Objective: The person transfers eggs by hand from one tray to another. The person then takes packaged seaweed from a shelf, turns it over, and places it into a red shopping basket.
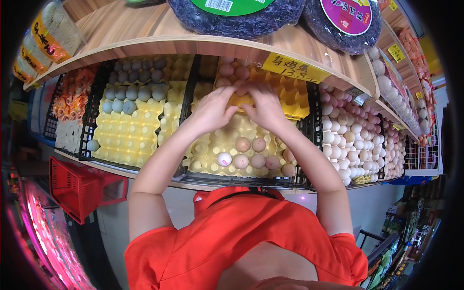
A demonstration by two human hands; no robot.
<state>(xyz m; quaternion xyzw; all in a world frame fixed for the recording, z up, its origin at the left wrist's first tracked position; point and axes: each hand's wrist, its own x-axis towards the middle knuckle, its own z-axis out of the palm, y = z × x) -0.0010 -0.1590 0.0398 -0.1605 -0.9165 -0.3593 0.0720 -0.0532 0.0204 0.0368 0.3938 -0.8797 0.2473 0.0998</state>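
Both my hands reach into the middle crate, under the front edge of the shelf. My left hand (pixel 213 110) and my right hand (pixel 265 104) lie close together, fingers curved inward around a pinkish egg (pixel 240 89). Their fingertips are partly hidden. Beneath them is a yellow egg tray (pixel 212 145), where several brown and pale eggs (pixel 241 161) with red stamps sit in the front cups. A deeper yellow tray (pixel 292 99) lies behind my right hand. More pinkish eggs (pixel 226 70) are just beyond my left hand.
Left, another crate holds bluish eggs (pixel 131 93) on a yellow tray (pixel 126 130). To the right is a crate of many pale eggs (pixel 353 140). The wooden shelf (pixel 145 41) overhangs, with a yellow price tag (pixel 296 67) and round dark packages (pixel 241 21). A red basket (pixel 75 188) stands low at left.
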